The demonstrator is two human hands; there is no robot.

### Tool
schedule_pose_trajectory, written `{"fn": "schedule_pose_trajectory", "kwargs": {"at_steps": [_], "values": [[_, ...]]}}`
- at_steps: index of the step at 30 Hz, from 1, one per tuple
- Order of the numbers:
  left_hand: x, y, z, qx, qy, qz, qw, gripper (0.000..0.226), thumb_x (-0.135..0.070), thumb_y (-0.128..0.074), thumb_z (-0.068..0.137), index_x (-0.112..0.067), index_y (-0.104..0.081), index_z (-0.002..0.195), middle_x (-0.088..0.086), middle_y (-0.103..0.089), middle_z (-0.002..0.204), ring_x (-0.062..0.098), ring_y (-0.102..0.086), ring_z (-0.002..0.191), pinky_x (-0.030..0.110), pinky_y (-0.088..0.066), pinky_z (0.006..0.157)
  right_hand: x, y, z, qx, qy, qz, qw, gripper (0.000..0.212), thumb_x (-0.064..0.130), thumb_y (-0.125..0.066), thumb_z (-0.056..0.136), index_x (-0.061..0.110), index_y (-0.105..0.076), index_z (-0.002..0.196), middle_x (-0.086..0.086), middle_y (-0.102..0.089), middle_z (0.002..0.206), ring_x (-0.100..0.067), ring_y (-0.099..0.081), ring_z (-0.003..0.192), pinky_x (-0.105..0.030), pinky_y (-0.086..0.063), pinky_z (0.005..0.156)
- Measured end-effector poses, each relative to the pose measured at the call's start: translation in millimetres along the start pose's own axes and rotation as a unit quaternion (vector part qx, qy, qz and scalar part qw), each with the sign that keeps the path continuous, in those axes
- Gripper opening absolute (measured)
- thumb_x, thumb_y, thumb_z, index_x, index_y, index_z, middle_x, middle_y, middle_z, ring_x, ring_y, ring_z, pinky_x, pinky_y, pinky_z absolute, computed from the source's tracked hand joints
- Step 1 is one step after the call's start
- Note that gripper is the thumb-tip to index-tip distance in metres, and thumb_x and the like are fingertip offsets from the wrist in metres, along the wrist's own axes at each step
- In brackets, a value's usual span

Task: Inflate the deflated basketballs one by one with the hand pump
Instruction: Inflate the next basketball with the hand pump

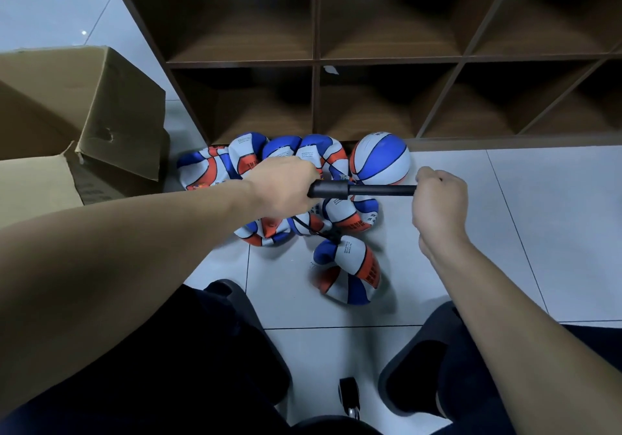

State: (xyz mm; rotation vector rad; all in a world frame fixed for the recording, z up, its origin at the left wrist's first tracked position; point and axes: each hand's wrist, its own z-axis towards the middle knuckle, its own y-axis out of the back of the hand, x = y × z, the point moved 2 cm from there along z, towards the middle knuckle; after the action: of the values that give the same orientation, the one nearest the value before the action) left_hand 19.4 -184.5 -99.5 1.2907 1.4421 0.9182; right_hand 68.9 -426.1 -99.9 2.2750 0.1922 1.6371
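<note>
Black plastic ran between my two fists: the pump (361, 189) lay level across the middle of the frame, its long axis going left to right. My left hand (282, 187) was wrapped tight round the fat barrel end, fingers curled under it. My right hand (439, 200) was closed round the handle at the far end of the thin rod, though the handle itself was hidden inside my fist. The rod showed a fair length between barrel and fist, so I judged the plunger was partly drawn out, and the coming push would run straight along that axis, right hand toward left.

From under the barrel a thin black hose (314, 231) dropped toward the lower middle of the frame and met the top of a crumpled flat ball (350, 269) lying on the white floor tiles (505, 249), below both hands and a little nearer my left. I could not see the needle itself. That ball looked hardly filled at all.

Behind the pump, a heap of other flat balls (255, 161) sat against the foot of the brown shelf (314, 60), and one round, full ball (380, 158) stood at the heap's right end. A cardboard box (101, 104) gaped at the left of the frame.
</note>
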Motion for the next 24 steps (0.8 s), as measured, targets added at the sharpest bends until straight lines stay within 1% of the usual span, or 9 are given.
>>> {"fn": "schedule_pose_trajectory", "kwargs": {"at_steps": [2, 4, 9, 12, 14, 15, 18, 20, 24], "values": [[-7.3, 3.4, -1.2, -0.001, 0.003, -0.002, 1.000, 0.025, -0.028, -0.060, 0.098, -0.028, -0.055, 0.074, -0.002, -0.058, 0.065, 0.019, -0.053, 0.058, 0.032, -0.040, 0.054, 1.6, -8.1, -8.3, 0.001, 0.016, -0.020, 1.000, 0.038, 0.015, -0.048, 0.091, 0.021, -0.026, 0.061, 0.012, -0.026, 0.050, -0.021, -0.024, 0.059, -0.035, -0.020, 0.057], [-11.5, 5.7, -2.3, -0.005, 0.007, 0.004, 1.000, 0.025, -0.025, -0.059, 0.097, -0.028, -0.052, 0.073, -0.003, -0.057, 0.065, 0.019, -0.054, 0.058, 0.030, -0.038, 0.054, 3.4, -16.8, -15.4, 0.006, 0.028, -0.031, 0.999, 0.037, 0.014, -0.047, 0.095, 0.018, -0.028, 0.063, 0.006, -0.031, 0.057, -0.020, -0.027, 0.058, -0.035, -0.023, 0.057], [-18.5, 11.5, -4.6, 0.005, 0.011, 0.027, 1.000, 0.018, -0.019, -0.058, 0.094, -0.028, -0.056, 0.078, -0.002, -0.057, 0.069, 0.018, -0.055, 0.061, 0.031, -0.038, 0.054, 1.3, -33.5, -28.6, 0.030, 0.024, -0.041, 0.998, 0.037, 0.016, -0.045, 0.101, 0.018, -0.033, 0.066, 0.001, -0.037, 0.066, -0.019, -0.032, 0.059, -0.034, -0.026, 0.054], [-21.0, 12.5, -5.5, 0.002, -0.001, 0.044, 0.999, 0.008, -0.022, -0.059, 0.093, -0.025, -0.062, 0.086, -0.002, -0.062, 0.072, 0.020, -0.061, 0.065, 0.033, -0.048, 0.056, 0.9, -39.8, -32.8, 0.047, 0.018, -0.031, 0.998, 0.035, 0.017, -0.046, 0.101, 0.018, -0.034, 0.068, 0.001, -0.037, 0.068, -0.021, -0.033, 0.061, -0.035, -0.027, 0.056], [-21.2, 12.0, -5.2, 0.001, -0.007, 0.046, 0.999, 0.007, -0.024, -0.059, 0.094, -0.025, -0.064, 0.089, -0.002, -0.063, 0.072, 0.020, -0.062, 0.065, 0.035, -0.053, 0.058, 0.5, -43.4, -35.0, 0.057, 0.011, -0.023, 0.998, 0.035, 0.017, -0.046, 0.101, 0.019, -0.034, 0.068, 0.000, -0.037, 0.069, -0.020, -0.033, 0.060, -0.034, -0.028, 0.056], [-21.2, 11.9, -4.9, 0.001, -0.010, 0.046, 0.999, 0.007, -0.024, -0.059, 0.094, -0.025, -0.064, 0.089, -0.002, -0.062, 0.072, 0.020, -0.062, 0.065, 0.035, -0.054, 0.058, -0.4, -45.0, -36.4, 0.063, 0.006, -0.020, 0.998, 0.035, 0.018, -0.046, 0.101, 0.019, -0.035, 0.068, 0.000, -0.038, 0.070, -0.020, -0.034, 0.060, -0.034, -0.029, 0.056], [-24.4, 13.1, -3.9, -0.005, -0.023, 0.058, 0.998, 0.010, -0.022, -0.057, 0.093, -0.023, -0.063, 0.084, -0.002, -0.060, 0.070, 0.018, -0.056, 0.060, 0.033, -0.046, 0.054, -3.4, -50.0, -39.4, 0.077, 0.000, -0.012, 0.997, 0.033, 0.020, -0.046, 0.101, 0.020, -0.039, 0.069, -0.001, -0.041, 0.074, -0.022, -0.037, 0.062, -0.033, -0.032, 0.056], [-27.2, 12.3, -2.7, -0.007, -0.030, 0.060, 0.998, 0.012, -0.022, -0.057, 0.092, -0.023, -0.063, 0.083, -0.001, -0.061, 0.068, 0.018, -0.056, 0.059, 0.033, -0.047, 0.054, -4.5, -51.1, -39.5, 0.082, 0.001, -0.018, 0.996, 0.031, 0.022, -0.045, 0.102, 0.021, -0.043, 0.071, -0.001, -0.045, 0.078, -0.022, -0.042, 0.065, -0.033, -0.036, 0.059], [-28.2, 11.6, -1.3, -0.013, -0.036, 0.050, 0.998, 0.010, -0.024, -0.057, 0.094, -0.024, -0.065, 0.087, -0.002, -0.062, 0.071, 0.019, -0.060, 0.063, 0.034, -0.051, 0.056, -1.9, -47.7, -38.4, 0.098, 0.012, -0.022, 0.995, 0.029, 0.024, -0.045, 0.102, 0.022, -0.046, 0.073, -0.001, -0.046, 0.077, -0.021, -0.041, 0.063, -0.031, -0.035, 0.056]]}}
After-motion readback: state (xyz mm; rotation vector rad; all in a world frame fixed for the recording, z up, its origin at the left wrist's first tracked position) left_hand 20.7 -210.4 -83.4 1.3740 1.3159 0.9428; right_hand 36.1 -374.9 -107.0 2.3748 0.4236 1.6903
